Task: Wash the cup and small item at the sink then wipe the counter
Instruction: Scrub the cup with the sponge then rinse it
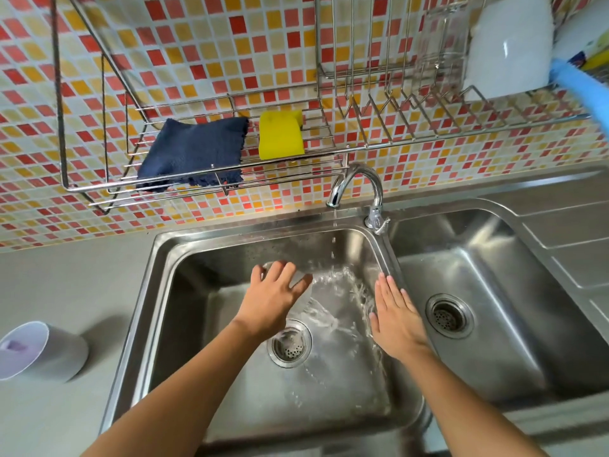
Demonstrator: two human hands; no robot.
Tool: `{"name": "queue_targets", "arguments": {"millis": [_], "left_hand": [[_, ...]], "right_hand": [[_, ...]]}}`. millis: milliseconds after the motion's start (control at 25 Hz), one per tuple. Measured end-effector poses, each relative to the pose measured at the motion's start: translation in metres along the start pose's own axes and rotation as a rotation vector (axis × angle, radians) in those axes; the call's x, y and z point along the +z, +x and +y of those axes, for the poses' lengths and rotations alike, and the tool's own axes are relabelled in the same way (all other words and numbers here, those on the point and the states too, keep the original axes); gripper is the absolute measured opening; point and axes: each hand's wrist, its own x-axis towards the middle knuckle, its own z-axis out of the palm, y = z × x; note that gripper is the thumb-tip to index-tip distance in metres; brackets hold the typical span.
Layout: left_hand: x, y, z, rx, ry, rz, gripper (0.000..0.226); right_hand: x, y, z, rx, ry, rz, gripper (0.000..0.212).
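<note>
Mosaic tiles back the steel sink (158, 258), where the left hand (273, 301) curls spread fingers (286, 270) over a clear item (304, 286) spilling water. The right hand (395, 318) hovers flat, fingers together, holding nothing. The lilac cup (49, 351) lies on its side on the table (66, 285), well left of the basin and nearer the left hand.

A mosaic wall (204, 44) of small red, orange and cream tiles rises behind the grey counter (66, 282). A steel wire rack (395, 103) hangs on it, above a stainless double sink (230, 230) with a ribbed drainboard (566, 239). Bright, even light.
</note>
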Motion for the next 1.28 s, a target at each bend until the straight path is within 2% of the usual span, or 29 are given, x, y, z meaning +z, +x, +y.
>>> {"name": "queue_targets", "arguments": {"millis": [280,360,440,520,600,720,800,880,1040,1160,1280], "left_hand": [[-0.021,-0.007,0.0,0.196,0.116,0.117,0.066],[-0.021,-0.013,-0.002,0.165,0.113,0.099,0.068],[-0.022,-0.019,-0.004,0.051,0.037,0.024,0.072],[-0.019,-0.027,-0.007,-0.112,-0.151,-0.06,0.073],[-0.022,-0.041,-0.013,-0.334,-0.524,-0.078,0.077],[-0.032,-0.066,-0.033,-0.64,-1.099,0.044,0.083],[-0.041,-0.082,-0.053,-0.737,-1.309,0.137,0.084],[-0.055,-0.099,-0.079,-0.754,-1.422,0.227,0.083],[-0.089,-0.154,-0.16,-0.771,-1.424,0.377,0.076],[-0.101,-0.203,-0.233,-0.775,-1.284,0.425,0.079],[-0.087,-0.255,-0.301,-0.84,-1.153,0.406,0.084]], "right_hand": [[-0.008,-0.002,-0.002,-0.021,-0.027,-0.091,0.063],[-0.012,-0.004,-0.003,0.007,-0.005,-0.132,0.062],[-0.017,-0.009,-0.01,0.031,0.025,-0.16,0.07],[-0.018,-0.017,-0.024,0.023,0.045,-0.146,0.074],[-0.016,-0.026,-0.048,-0.014,0.052,-0.129,0.076],[-0.023,-0.037,-0.101,-0.078,0.086,-0.081,0.064],[-0.029,-0.038,-0.145,-0.168,0.15,-0.086,0.059],[-0.032,-0.033,-0.191,-0.22,0.269,-0.095,0.061],[-0.029,-0.026,-0.294,-0.308,0.3,-0.083,0.08],[-0.026,-0.025,-0.36,-0.339,0.282,-0.113,0.064],[-0.015,-0.029,-0.416,-0.343,0.278,-0.081,0.063]]}}
